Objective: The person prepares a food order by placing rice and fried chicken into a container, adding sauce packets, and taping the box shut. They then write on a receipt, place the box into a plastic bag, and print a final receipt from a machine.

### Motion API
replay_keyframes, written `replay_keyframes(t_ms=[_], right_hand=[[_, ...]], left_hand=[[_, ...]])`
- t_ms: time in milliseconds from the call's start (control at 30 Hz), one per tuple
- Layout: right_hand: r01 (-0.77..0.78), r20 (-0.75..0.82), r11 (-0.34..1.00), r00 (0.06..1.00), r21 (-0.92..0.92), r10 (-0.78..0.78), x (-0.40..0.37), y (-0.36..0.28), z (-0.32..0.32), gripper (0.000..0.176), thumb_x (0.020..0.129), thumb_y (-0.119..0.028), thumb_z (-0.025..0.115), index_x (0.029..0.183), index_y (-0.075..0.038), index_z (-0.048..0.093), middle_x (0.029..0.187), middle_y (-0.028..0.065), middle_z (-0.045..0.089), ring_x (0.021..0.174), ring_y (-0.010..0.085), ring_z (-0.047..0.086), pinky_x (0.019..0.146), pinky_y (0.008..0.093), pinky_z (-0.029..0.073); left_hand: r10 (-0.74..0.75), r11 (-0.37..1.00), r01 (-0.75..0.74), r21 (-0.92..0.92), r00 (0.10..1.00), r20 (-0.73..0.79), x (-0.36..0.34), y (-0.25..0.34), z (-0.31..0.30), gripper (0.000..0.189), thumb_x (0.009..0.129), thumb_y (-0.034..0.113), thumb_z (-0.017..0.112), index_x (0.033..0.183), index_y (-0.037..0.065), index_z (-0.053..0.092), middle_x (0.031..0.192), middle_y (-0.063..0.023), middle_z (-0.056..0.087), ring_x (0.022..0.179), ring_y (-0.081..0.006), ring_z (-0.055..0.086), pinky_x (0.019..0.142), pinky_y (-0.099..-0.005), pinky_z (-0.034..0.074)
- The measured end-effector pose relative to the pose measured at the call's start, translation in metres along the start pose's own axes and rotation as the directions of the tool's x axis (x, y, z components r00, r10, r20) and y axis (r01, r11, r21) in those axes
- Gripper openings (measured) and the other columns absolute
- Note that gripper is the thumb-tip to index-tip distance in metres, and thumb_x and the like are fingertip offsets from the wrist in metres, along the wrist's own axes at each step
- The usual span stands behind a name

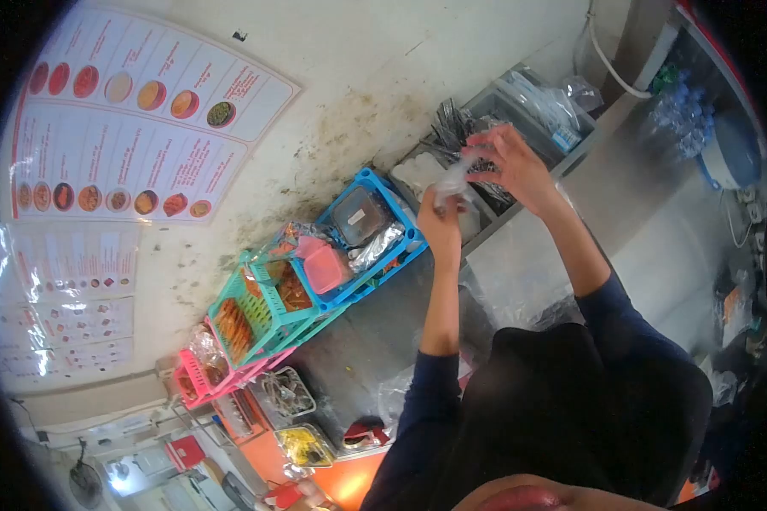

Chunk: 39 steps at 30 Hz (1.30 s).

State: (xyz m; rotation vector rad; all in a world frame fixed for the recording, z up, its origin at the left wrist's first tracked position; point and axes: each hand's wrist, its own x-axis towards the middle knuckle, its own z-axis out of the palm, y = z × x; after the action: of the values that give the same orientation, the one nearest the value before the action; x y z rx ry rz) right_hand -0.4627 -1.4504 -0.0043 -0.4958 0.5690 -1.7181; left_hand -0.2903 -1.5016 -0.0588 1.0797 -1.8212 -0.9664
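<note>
Between my two hands is a crumpled, see-through plastic bag (453, 180). My left hand (441, 223) grips its lower end, thumb up and fingers curled. At the upper end my right hand (510, 166) pinches the plastic with thumb and fingertips. Both hands are raised over a grey divided bin (496, 207). Its compartments hold white folded material (422, 173), black plastic-wrapped items (452, 128) and clear-wrapped white packs (537, 106). The bag's contents, if any, cannot be made out.
Left of my hands stand blue (368, 177), green (268, 319) and pink (194, 375) baskets with food and containers. Metal trays (302, 447) lie on the counter (349, 349). Menu sheets (128, 128) hang on the wall. A white pot (729, 157) is at right.
</note>
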Motion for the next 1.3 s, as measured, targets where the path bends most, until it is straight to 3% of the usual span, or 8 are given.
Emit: replay_keyframes(t_ms=[100,267,367,433,733,1033,1167,1300], right_hand=[[0.167,0.158,0.632,0.985,-0.757,-0.071,-0.052,0.008,0.031,0.042,0.085,-0.004,0.063,0.124,-0.011,0.05,0.129,0.0102,0.048,0.107,0.0215,0.052,0.084,0.0338,0.049],[0.229,0.29,0.66,0.957,-0.716,-0.017,-0.111,0.063,0.049,0.026,0.077,0.009,0.061,0.1,-0.004,0.066,0.098,0.0025,0.059,0.094,0.013,0.056,0.071,0.0257,0.046],[0.085,0.317,0.908,0.947,-0.411,0.054,-0.156,0.067,0.102,0.018,0.08,0.006,0.058,0.096,-0.001,0.064,0.095,0.0029,0.056,0.09,0.013,0.057,0.073,0.0256,0.046],[-0.129,0.285,0.974,0.942,-0.185,0.179,-0.195,0.093,0.136,0.01,0.081,0.003,0.058,0.09,0.001,0.063,0.094,0.0029,0.054,0.089,0.0136,0.057,0.075,0.0265,0.046],[0.626,0.556,-0.05,0.723,-0.778,0.411,-0.34,0.424,0.097,0.024,0.076,-0.01,0.059,0.097,0.002,0.064,0.105,0.0144,0.056,0.101,0.0313,0.055,0.09,0.0472,0.043],[0.496,-0.036,-0.507,0.689,-0.705,0.724,-0.312,0.348,0.121,0.083,0.073,-0.028,0.074,0.14,-0.004,0.033,0.139,0.0179,0.042,0.134,0.0344,0.033,0.107,0.0567,0.028],[0.267,-0.089,-0.527,0.827,-0.807,0.555,-0.312,0.338,0.108,0.086,0.066,-0.028,0.08,0.137,-0.002,0.038,0.139,0.019,0.042,0.133,0.0313,0.036,0.104,0.0531,0.033],[0.171,0.352,0.328,0.676,-0.929,0.647,-0.333,0.379,0.106,0.063,0.069,-0.022,0.075,0.125,-0.003,0.052,0.122,0.0151,0.055,0.125,0.026,0.045,0.101,0.0476,0.037]], left_hand=[[-0.384,0.65,0.393,-0.651,0.908,0.165,-0.039,0.045,-0.028,0.024,0.085,0.009,0.066,0.107,0.001,0.06,0.097,-0.0094,0.065,0.08,-0.0187,0.065,0.063,-0.0301,0.054],[-0.37,0.658,0.295,-0.693,0.928,0.043,-0.135,0.066,-0.116,0.035,0.095,0.022,0.053,0.123,0.002,0.049,0.119,-0.0108,0.057,0.098,-0.0205,0.062,0.075,-0.0331,0.055],[-0.407,0.83,0.36,-0.426,0.913,-0.022,-0.231,0.071,-0.198,0.031,0.092,0.031,0.057,0.114,0.008,0.059,0.132,-0.0135,0.05,0.121,-0.0251,0.049,0.103,-0.0402,0.034],[-0.178,0.525,0.134,0.84,0.983,-0.045,-0.291,0.059,-0.237,0.014,0.08,0.025,0.07,0.091,0.016,0.071,0.135,-0.0191,0.045,0.13,-0.0302,0.039,0.106,-0.042,0.03],[-0.567,0.694,0.523,0.495,0.821,-0.073,-0.419,-0.013,-0.263,0.051,0.073,-0.005,0.055,0.123,0.005,0.055,0.129,-0.0273,0.047,0.112,-0.0451,0.051,0.092,-0.0469,0.045],[-0.29,0.814,0.264,0.518,0.957,-0.031,-0.436,-0.023,-0.283,0.063,0.075,-0.009,0.045,0.136,0.004,0.04,0.134,-0.0246,0.044,0.114,-0.0434,0.05,0.093,-0.0453,0.044],[-0.261,0.874,0.245,0.419,0.965,-0.021,-0.43,-0.016,-0.283,0.065,0.071,-0.009,0.048,0.134,0.001,0.041,0.136,-0.0258,0.042,0.119,-0.0446,0.045,0.097,-0.0439,0.041],[-0.207,0.923,0.2,0.33,0.978,-0.013,-0.432,-0.026,-0.284,0.068,0.068,-0.01,0.048,0.135,0.001,0.04,0.135,-0.0267,0.042,0.122,-0.0452,0.043,0.098,-0.0433,0.041]])
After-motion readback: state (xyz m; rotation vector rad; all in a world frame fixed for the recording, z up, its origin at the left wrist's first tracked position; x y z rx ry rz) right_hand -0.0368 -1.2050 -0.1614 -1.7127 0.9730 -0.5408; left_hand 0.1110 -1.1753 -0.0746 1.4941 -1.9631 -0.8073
